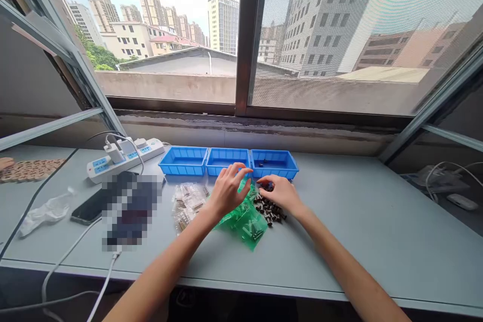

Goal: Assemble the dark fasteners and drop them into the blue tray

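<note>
My left hand point(229, 188) hovers over a green plastic bag of small parts point(247, 221), fingers curled and slightly apart, close to the middle blue tray point(228, 160). My right hand point(281, 192) rests at the top of a pile of dark screws point(269, 210), fingertips pinched on something small I cannot make out. The right blue tray point(274, 162) holds a few dark screws. The left blue tray point(183, 160) looks bare. A clear bag of metal parts point(187, 204) lies left of the green bag.
A white power strip with plugs point(124, 156) sits at the back left, cables trailing to the front edge. A dark phone point(88, 208), a blurred patch and a crumpled clear wrapper point(47, 213) lie at left. White cables and a device point(453, 191) lie at far right. A window stands behind.
</note>
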Available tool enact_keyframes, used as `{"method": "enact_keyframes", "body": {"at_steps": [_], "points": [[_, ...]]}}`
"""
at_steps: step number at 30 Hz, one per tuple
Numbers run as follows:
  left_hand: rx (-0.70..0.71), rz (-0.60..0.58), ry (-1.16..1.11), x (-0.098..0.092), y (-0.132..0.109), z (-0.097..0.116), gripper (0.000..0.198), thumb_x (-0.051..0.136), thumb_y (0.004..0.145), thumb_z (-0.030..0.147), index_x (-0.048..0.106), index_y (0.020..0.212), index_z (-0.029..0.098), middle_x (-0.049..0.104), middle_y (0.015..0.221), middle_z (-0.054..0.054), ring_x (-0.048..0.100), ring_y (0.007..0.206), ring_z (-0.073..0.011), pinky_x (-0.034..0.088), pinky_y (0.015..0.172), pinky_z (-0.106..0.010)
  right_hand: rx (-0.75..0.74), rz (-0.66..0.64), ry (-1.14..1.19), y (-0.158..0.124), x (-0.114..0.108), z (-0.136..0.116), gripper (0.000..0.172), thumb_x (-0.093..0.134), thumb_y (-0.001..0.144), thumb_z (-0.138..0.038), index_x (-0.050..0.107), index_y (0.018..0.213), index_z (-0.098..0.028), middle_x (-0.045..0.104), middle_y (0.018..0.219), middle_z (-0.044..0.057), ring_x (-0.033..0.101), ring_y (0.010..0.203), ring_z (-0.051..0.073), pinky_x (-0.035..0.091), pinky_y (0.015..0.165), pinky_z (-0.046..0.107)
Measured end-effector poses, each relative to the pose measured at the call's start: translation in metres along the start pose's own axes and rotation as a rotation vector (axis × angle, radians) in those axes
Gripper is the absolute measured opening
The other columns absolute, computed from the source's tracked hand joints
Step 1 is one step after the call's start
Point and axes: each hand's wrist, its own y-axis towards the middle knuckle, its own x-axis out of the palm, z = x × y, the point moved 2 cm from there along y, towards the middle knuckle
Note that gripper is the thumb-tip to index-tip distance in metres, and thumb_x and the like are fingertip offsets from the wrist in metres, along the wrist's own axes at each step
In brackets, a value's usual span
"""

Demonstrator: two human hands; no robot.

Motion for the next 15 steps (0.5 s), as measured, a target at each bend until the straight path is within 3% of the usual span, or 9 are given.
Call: {"method": "enact_keyframes", "body": {"at_steps": [9,15], "points": [[-0.038,-0.068,-0.077,0.0059,-0.0012,0.0042,0.016,0.048,0.088,0.019,0.056,0.102,0.02,0.06,0.102,-0.006,0.06,0.093,-0.0194,0.046,0.078,-0.033,0.025,0.018,0.033,-0.0002,0.0002,0.0001,0.023,0.059,0.07,-0.023,0.072,0.088,-0.028,0.074,0.088,-0.001,0.065,0.076,0.022,0.045,0.063,0.031],[-0.069,-0.042,-0.071,0.0011,0.0008,0.0015,0.014,0.048,0.088,0.02,0.058,0.098,0.02,0.06,0.1,-0.005,0.059,0.091,-0.0192,0.045,0.078,-0.033,-0.009,0.028,0.044,-0.001,0.0005,-0.0022,0.022,0.057,0.073,-0.021,0.072,0.088,-0.028,0.073,0.083,-0.002,0.064,0.072,0.018,0.045,0.063,0.028]]}}
